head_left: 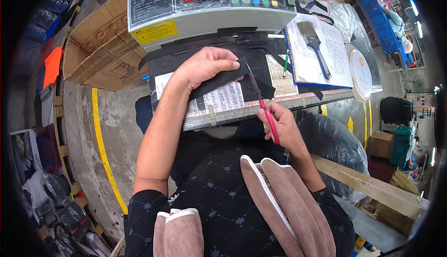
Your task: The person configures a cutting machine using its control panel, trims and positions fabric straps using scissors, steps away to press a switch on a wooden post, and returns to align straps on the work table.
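Just above the bench (233, 116), over a printed sheet (228, 97), a dark strip (218, 79) hangs in the left grip (206, 68), its long axis slanting from beside the left wrist, near and left, up toward far right. Thumb and fingers pinch it close to its far-right end, so the short end points away from that grip toward the scissors (261, 103).

This crossing is what counts: the blades run away from the person and slightly left, meeting the strip's end at a steep angle just beside the left fingertips. Whether they stand parted or pressed together, I cannot tell. The left grip is the nearer one, on the strip itself; the right grip (281, 121) closes around the red handles, nearer the body, and reaches the strip only by the blades.

Farther out, a measuring tape (284, 102) follows the bench's front edge, a brush (317, 54) lies on written pages at right, and a control box (212, 21) stands beyond.
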Demonstrator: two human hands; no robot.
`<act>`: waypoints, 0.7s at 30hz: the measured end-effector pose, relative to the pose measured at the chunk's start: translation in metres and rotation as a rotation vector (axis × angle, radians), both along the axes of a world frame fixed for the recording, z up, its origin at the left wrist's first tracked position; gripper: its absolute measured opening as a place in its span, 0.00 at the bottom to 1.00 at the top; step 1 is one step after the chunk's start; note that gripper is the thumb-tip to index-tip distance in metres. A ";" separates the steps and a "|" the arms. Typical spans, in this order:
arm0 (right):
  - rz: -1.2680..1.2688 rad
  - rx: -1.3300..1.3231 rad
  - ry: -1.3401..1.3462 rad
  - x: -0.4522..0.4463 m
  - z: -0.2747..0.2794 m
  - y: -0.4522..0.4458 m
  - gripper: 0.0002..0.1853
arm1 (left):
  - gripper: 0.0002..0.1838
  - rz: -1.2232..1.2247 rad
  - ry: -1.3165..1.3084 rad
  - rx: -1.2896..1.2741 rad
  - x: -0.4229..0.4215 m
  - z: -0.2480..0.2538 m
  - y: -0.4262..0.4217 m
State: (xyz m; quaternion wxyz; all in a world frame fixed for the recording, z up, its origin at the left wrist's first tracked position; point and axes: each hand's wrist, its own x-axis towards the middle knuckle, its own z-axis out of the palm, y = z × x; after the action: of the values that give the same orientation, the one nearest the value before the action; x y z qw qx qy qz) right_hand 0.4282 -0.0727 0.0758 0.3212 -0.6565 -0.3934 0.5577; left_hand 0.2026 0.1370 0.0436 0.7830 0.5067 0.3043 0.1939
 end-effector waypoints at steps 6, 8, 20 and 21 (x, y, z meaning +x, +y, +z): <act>0.030 0.014 -0.001 0.003 0.001 -0.002 0.19 | 0.08 0.008 0.019 -0.020 -0.001 0.006 -0.002; 0.015 0.004 0.007 0.003 -0.002 -0.003 0.19 | 0.08 0.016 0.038 -0.002 -0.001 0.000 0.000; 0.028 0.040 0.013 -0.002 -0.004 0.001 0.18 | 0.09 0.026 0.054 0.034 0.000 0.002 -0.004; 0.038 0.046 0.011 -0.002 -0.005 0.001 0.18 | 0.09 0.028 0.064 0.044 0.000 0.001 -0.004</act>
State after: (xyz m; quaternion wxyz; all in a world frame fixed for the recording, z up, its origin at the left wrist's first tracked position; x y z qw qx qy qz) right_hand 0.4266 -0.0718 0.0709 0.3274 -0.6384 -0.4168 0.5581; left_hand 0.2026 0.1332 0.0443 0.7587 0.5256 0.3318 0.1951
